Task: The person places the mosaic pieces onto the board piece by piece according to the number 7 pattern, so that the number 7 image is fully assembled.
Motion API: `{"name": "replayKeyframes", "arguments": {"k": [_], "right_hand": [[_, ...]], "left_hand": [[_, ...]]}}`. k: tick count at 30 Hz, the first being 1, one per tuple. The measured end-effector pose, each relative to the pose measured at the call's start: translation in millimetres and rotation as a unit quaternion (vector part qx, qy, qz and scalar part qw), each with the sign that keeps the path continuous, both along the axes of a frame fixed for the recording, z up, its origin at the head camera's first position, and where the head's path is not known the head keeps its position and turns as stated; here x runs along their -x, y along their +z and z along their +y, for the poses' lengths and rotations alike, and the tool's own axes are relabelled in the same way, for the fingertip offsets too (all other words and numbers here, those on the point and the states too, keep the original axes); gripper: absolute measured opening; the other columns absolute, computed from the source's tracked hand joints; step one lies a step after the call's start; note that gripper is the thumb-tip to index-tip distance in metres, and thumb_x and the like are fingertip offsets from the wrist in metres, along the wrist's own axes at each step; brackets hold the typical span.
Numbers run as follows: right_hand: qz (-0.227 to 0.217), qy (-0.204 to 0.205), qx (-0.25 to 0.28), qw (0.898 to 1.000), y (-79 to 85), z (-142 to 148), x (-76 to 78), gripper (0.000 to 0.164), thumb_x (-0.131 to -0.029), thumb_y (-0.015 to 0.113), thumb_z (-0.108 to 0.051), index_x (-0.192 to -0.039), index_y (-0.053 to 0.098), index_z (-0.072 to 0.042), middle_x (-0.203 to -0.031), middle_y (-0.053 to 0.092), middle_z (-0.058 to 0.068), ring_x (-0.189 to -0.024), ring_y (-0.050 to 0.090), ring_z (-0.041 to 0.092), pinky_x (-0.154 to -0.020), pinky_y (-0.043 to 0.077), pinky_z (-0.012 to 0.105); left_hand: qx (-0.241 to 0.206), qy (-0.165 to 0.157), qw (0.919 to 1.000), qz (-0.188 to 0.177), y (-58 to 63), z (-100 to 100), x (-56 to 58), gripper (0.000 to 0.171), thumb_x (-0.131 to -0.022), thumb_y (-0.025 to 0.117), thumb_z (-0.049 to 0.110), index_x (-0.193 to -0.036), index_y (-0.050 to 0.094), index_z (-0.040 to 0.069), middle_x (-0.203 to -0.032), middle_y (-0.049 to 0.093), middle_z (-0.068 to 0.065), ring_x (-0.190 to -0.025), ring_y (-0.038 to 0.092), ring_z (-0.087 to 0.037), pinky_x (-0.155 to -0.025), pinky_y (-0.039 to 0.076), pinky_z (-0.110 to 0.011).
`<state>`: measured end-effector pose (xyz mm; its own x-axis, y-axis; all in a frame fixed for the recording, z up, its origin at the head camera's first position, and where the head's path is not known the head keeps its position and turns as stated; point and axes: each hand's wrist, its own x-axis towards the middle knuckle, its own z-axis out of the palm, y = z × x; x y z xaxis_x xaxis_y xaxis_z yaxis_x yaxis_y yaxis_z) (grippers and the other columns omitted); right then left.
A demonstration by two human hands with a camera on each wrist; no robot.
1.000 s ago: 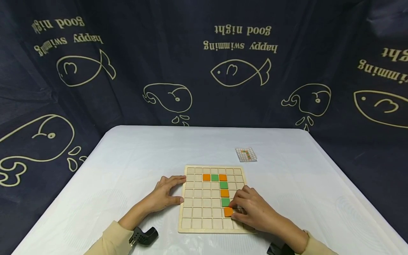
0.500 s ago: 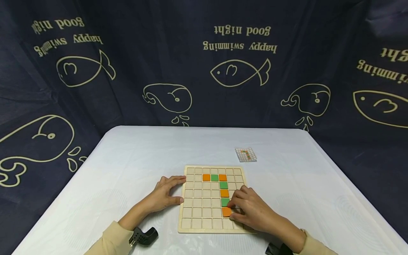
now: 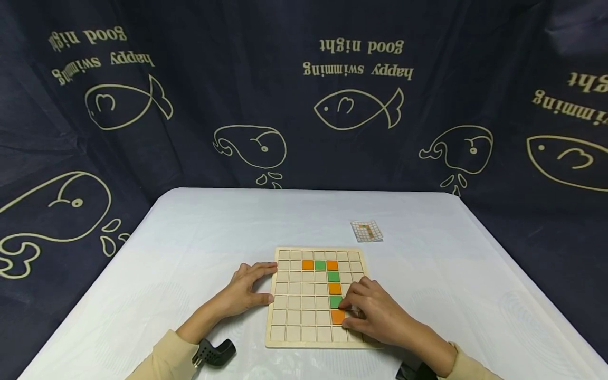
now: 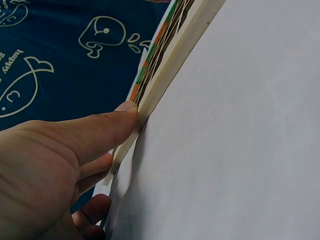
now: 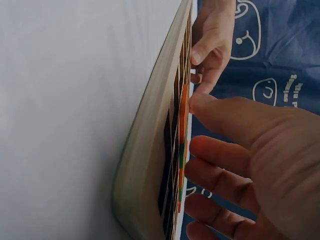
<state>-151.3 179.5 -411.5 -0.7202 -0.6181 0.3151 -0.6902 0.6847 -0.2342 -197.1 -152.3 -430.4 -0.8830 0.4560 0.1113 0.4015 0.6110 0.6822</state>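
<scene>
A square wooden grid board [image 3: 293, 317] lies on the table, carrying a line of orange and green square tiles that turns a corner. My right hand [image 3: 377, 312] is over the board's right side, thumb and index fingertips at the right edge of the lowest orange tile [image 3: 338, 317]. That tile sits in the column's cell below a green tile [image 3: 335, 301]. The right wrist view shows the thumb right at the orange tile's [image 5: 184, 105] edge. My left hand [image 3: 241, 290] rests its extended fingers and thumb against the board's left edge, also seen in the left wrist view.
A small card [image 3: 367, 231] printed with a grid and a coloured pattern lies beyond the board's right corner. The white-covered table [image 3: 214, 216] meets a dark curtain [image 3: 294, 95] at the back. Black wrist devices sit near both sleeves.
The lowest orange tile has shifted slightly left and now lies squarer in its cell, the right fingers moving left with it. My left hand stays put.
</scene>
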Motion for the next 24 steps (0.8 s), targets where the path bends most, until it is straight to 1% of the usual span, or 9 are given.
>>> {"name": "replayKeyframes", "arguments": {"k": [3,5,8,12,15,16,18,22,24], "right_hand": [[-0.023,-0.007,0.017,1.000,2.5,2.0,1.3,0.020,-0.076,0.076,-0.036,-0.091,0.070,-0.024,-0.088,0.058,-0.017,-0.084,0.037,-0.001,-0.075,0.036,0.024],[-0.030,-0.013,0.024,0.999,4.0,3.9,3.0,0.020,-0.077,0.076,-0.035,-0.092,0.071,-0.023,-0.089,0.059,-0.016,-0.084,0.038,-0.001,-0.074,0.036,0.023],[-0.025,-0.021,0.032,0.999,5.6,7.4,6.0,0.019,-0.079,0.075,-0.033,-0.094,0.071,-0.022,-0.091,0.060,-0.016,-0.084,0.039,0.000,-0.073,0.037,0.022],[-0.006,-0.034,0.043,0.998,6.4,12.4,9.2,0.018,-0.081,0.073,-0.031,-0.095,0.070,-0.020,-0.094,0.061,-0.015,-0.084,0.038,0.001,-0.072,0.037,0.023],[0.002,-0.053,0.051,0.997,7.7,16.2,11.0,0.018,-0.081,0.073,-0.031,-0.095,0.070,-0.019,-0.096,0.061,-0.015,-0.083,0.037,0.001,-0.072,0.036,0.023],[0.004,-0.059,0.054,0.997,8.3,17.4,11.7,0.019,-0.081,0.073,-0.030,-0.095,0.070,-0.019,-0.096,0.061,-0.015,-0.084,0.037,0.001,-0.071,0.036,0.023],[0.011,-0.069,0.058,0.996,9.2,19.7,13.3,0.019,-0.081,0.073,-0.030,-0.096,0.071,-0.019,-0.097,0.061,-0.015,-0.084,0.038,0.001,-0.072,0.037,0.024],[0.020,-0.089,0.066,0.994,10.1,24.4,16.5,0.019,-0.080,0.074,-0.029,-0.095,0.071,-0.018,-0.096,0.061,-0.014,-0.086,0.041,0.002,-0.075,0.041,0.029],[0.021,-0.098,0.069,0.993,10.2,26.3,17.9,0.019,-0.080,0.074,-0.028,-0.095,0.071,-0.018,-0.095,0.062,-0.014,-0.087,0.043,0.003,-0.078,0.042,0.032]], "left_hand": [[0.003,0.000,1.0000,0.002,-0.3,-0.1,0.3,0.063,-0.078,0.075,0.030,-0.135,0.052,0.014,-0.146,0.044,0.003,-0.094,0.030,-0.013,-0.085,0.025,-0.032],[0.001,-0.001,1.0000,0.002,-0.1,0.0,0.6,0.063,-0.078,0.075,0.030,-0.135,0.052,0.014,-0.146,0.044,0.002,-0.095,0.030,-0.014,-0.086,0.025,-0.033],[0.001,0.000,1.0000,0.000,0.4,0.1,0.5,0.063,-0.078,0.076,0.029,-0.135,0.052,0.013,-0.146,0.044,0.002,-0.097,0.031,-0.015,-0.087,0.025,-0.035],[-0.003,0.001,1.0000,-0.008,1.4,0.1,0.0,0.063,-0.078,0.076,0.028,-0.135,0.052,0.013,-0.146,0.044,0.002,-0.109,0.033,-0.020,-0.093,0.024,-0.043],[-0.007,0.000,0.9999,-0.014,1.9,0.3,-0.4,0.063,-0.078,0.075,0.027,-0.135,0.052,0.012,-0.146,0.044,0.001,-0.120,0.031,-0.026,-0.099,0.021,-0.051],[-0.006,-0.001,0.9999,-0.014,2.2,0.2,-0.5,0.063,-0.078,0.075,0.027,-0.135,0.052,0.012,-0.146,0.044,0.002,-0.120,0.031,-0.026,-0.099,0.021,-0.051],[-0.001,-0.001,0.9999,-0.010,2.5,0.1,-0.5,0.063,-0.078,0.075,0.027,-0.135,0.052,0.012,-0.146,0.044,0.001,-0.119,0.032,-0.025,-0.098,0.023,-0.049],[0.023,-0.002,0.9997,0.008,3.7,0.3,-0.3,0.064,-0.079,0.075,0.030,-0.135,0.051,0.013,-0.145,0.045,0.001,-0.105,0.034,-0.017,-0.089,0.027,-0.037],[0.033,-0.002,0.9994,0.014,4.3,0.2,-0.4,0.064,-0.079,0.075,0.031,-0.135,0.051,0.012,-0.144,0.046,0.000,-0.105,0.035,-0.016,-0.087,0.027,-0.035]]}}
